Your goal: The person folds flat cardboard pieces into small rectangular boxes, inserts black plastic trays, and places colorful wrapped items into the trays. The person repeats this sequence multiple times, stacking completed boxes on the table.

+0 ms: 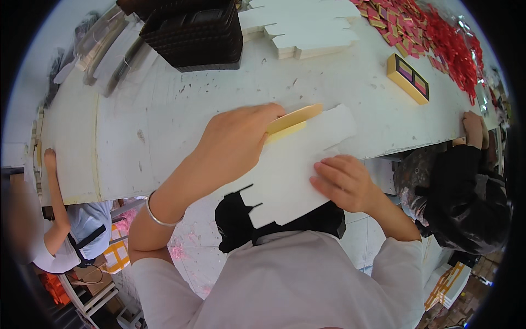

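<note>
A flat white carton blank (290, 175) with slotted flaps is held at a slant over the near table edge and my lap. My left hand (235, 137) is closed at its upper left, by a raised yellow-gold flap (296, 117). The left fingertips are hidden behind the hand and the board. My right hand (346, 182) grips the blank's right side, with its fingers bent over the white face; its thumb is hidden. A finished gold box (408, 79) with two dark windows lies on the table at the far right.
Stacked black plastic trays (197, 38) stand at the back, beside a pile of flat white blanks (312, 33). Small red-and-gold packets (392, 24) and red shredded filler (452, 52) heap at the back right. People sit at both sides, one hand (474, 129) on the table's right.
</note>
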Demonstrator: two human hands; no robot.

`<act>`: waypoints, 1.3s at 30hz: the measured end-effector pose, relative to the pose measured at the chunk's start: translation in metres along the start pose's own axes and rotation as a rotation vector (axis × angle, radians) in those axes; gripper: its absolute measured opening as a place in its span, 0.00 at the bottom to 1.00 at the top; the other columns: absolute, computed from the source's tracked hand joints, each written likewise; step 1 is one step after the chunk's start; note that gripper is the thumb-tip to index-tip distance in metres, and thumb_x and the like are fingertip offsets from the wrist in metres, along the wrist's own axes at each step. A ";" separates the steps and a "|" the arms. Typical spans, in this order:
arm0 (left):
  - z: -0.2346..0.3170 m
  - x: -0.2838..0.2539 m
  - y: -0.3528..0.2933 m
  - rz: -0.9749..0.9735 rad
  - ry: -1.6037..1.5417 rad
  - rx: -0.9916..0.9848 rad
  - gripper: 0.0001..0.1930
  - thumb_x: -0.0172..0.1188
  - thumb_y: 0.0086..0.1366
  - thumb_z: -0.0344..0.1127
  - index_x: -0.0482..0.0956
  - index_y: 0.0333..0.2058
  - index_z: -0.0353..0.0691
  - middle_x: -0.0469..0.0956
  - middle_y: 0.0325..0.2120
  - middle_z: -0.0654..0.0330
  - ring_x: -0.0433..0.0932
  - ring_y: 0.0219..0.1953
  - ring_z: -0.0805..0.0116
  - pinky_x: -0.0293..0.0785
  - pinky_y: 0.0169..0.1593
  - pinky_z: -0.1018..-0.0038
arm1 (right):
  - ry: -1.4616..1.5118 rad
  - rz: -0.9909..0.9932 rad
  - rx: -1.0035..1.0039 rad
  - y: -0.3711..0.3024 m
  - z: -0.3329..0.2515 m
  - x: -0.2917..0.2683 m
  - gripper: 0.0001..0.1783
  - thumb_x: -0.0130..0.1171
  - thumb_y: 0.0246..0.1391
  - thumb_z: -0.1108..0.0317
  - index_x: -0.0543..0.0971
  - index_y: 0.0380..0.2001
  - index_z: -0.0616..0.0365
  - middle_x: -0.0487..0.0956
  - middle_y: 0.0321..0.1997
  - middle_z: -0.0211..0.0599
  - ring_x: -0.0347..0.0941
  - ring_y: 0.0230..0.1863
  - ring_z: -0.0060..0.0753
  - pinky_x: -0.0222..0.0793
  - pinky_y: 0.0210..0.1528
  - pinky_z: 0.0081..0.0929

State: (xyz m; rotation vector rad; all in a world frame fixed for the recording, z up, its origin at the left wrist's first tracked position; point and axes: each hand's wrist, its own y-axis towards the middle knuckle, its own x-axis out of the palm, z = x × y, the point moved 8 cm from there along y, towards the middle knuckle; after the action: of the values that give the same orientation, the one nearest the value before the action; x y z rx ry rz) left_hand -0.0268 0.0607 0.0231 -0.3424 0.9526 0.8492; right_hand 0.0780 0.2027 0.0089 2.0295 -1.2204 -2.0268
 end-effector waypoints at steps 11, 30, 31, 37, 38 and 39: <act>-0.010 -0.008 0.005 0.068 0.011 0.086 0.14 0.57 0.56 0.22 0.76 0.43 0.38 0.78 0.37 0.55 0.77 0.35 0.56 0.73 0.40 0.68 | -0.131 0.009 0.020 0.039 -0.010 0.013 0.14 0.59 0.45 0.72 0.78 0.38 0.63 0.73 0.41 0.39 0.71 0.43 0.36 0.69 0.44 0.32; -0.005 -0.006 0.005 0.035 -0.049 0.115 0.12 0.56 0.51 0.19 0.71 0.33 0.41 0.75 0.28 0.59 0.74 0.29 0.57 0.70 0.32 0.68 | 0.120 -0.355 0.108 0.085 0.017 0.030 0.10 0.58 0.39 0.76 0.72 0.29 0.59 0.74 0.35 0.39 0.69 0.35 0.40 0.65 0.34 0.32; -0.007 -0.005 0.004 0.030 -0.065 0.082 0.12 0.56 0.51 0.19 0.71 0.33 0.41 0.75 0.28 0.59 0.74 0.28 0.57 0.70 0.31 0.68 | 0.007 -0.326 0.070 0.084 0.007 0.028 0.09 0.57 0.40 0.74 0.72 0.29 0.59 0.74 0.35 0.38 0.69 0.34 0.38 0.64 0.34 0.30; -0.007 -0.006 -0.017 0.072 -0.040 -0.072 0.10 0.56 0.53 0.20 0.71 0.35 0.40 0.73 0.32 0.58 0.73 0.24 0.59 0.70 0.29 0.69 | 0.040 -0.118 0.094 0.067 -0.018 0.030 0.13 0.62 0.43 0.63 0.76 0.32 0.58 0.71 0.37 0.36 0.65 0.29 0.32 0.63 0.31 0.27; -0.008 -0.003 -0.023 0.043 -0.091 -0.098 0.10 0.55 0.54 0.20 0.72 0.36 0.40 0.72 0.34 0.58 0.73 0.24 0.60 0.70 0.29 0.70 | 0.185 -0.065 0.123 0.063 -0.011 0.027 0.14 0.64 0.44 0.62 0.75 0.32 0.58 0.70 0.37 0.36 0.65 0.29 0.33 0.64 0.31 0.28; -0.009 0.001 -0.029 0.019 -0.141 -0.128 0.10 0.55 0.55 0.20 0.72 0.36 0.39 0.70 0.37 0.57 0.73 0.24 0.62 0.70 0.29 0.70 | 0.273 -0.087 0.151 0.060 -0.007 0.023 0.19 0.67 0.42 0.55 0.74 0.29 0.57 0.69 0.38 0.36 0.64 0.29 0.35 0.65 0.32 0.31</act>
State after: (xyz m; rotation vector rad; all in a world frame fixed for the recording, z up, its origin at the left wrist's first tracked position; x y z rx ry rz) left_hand -0.0093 0.0377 0.0146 -0.3793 0.7732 0.9415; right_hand 0.0503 0.1453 0.0220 2.3700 -1.2830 -1.6597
